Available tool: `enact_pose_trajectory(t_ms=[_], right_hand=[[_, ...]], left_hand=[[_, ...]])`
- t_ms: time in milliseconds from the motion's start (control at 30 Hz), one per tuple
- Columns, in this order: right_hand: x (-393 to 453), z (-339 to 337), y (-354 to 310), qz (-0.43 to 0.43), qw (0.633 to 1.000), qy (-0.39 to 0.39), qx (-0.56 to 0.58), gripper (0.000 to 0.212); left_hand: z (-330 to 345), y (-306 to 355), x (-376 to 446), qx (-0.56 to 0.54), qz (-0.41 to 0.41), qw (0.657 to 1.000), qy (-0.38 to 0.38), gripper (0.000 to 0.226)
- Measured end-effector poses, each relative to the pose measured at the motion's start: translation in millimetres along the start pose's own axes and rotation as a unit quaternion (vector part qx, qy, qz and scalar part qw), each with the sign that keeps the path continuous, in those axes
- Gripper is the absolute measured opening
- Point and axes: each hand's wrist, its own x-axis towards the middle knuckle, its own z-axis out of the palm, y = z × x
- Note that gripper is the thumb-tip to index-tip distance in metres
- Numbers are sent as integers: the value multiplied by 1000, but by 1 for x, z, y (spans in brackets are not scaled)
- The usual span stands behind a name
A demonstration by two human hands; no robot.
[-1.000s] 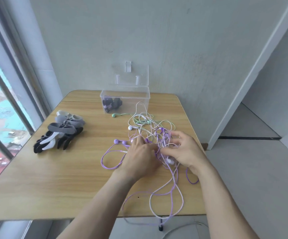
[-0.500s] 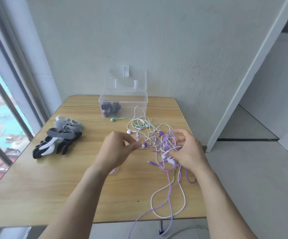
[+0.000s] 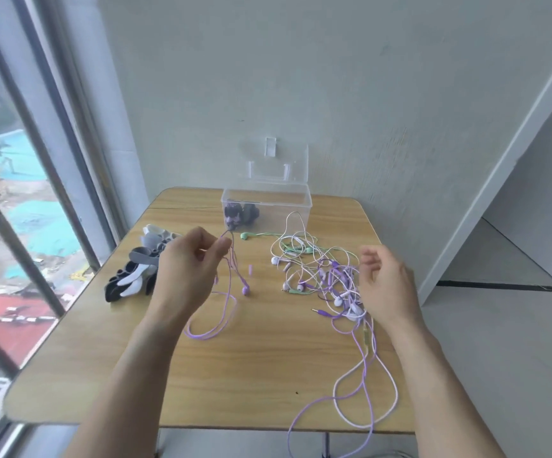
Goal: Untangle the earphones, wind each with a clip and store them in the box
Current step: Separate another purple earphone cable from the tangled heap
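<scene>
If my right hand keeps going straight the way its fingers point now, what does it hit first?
Probably the tangled earphones. The right hand hovers beside them with loosely curled fingers aimed left and forward into the pile. Its height above the table is unclear.

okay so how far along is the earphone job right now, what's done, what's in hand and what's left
Done: one dark wound bundle already lies in the clear box. In hand: the left hand pinches a purple earphone lifted apart from the tangle; the right hand hovers open. Left: the white, purple and green tangle is unsorted, and the clips sit unused near the window.
</scene>
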Motion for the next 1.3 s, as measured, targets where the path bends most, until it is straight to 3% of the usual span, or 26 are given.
enact_pose_trajectory(t_ms=[100,200,267,333,433,533,667,900,1000,1067,1200,1300], right_hand=[[-7,-1,-38,-57,996,6,62,31],[-27,5,-78,-59,972,-167,154,29],[-40,17,-93,-55,947,-249,197,39],[-47,28,-101,-46,935,-249,247,37],[-49,35,-104,-31,925,-228,303,14],[-49,34,-103,-28,929,-225,292,27],[-44,30,-101,-2,925,-233,300,12],[-30,5,-95,105,884,-127,437,15],[-22,-5,-84,158,891,-72,419,10],[-22,-7,-83,154,896,-76,409,9],[-29,-4,-88,176,877,-129,427,13],[-27,-4,-80,211,871,-162,413,12]], left_hand=[[-9,7,-7,4,46,997,-59,24],[-14,9,-12,-43,49,992,-111,22],[-17,10,-16,-78,46,985,-146,23],[-18,12,-19,-102,43,977,-184,23],[-20,14,-23,-120,38,969,-215,24],[-21,14,-24,-123,32,967,-221,23],[-24,14,-22,-103,27,964,-242,9],[-21,-5,-17,83,17,986,-144,9],[-25,-9,-10,43,-28,998,-47,19],[-25,-8,-7,17,-47,999,-3,23],[-17,-9,-7,20,-57,997,-38,25],[-16,-11,-6,47,-50,997,-17,27]])
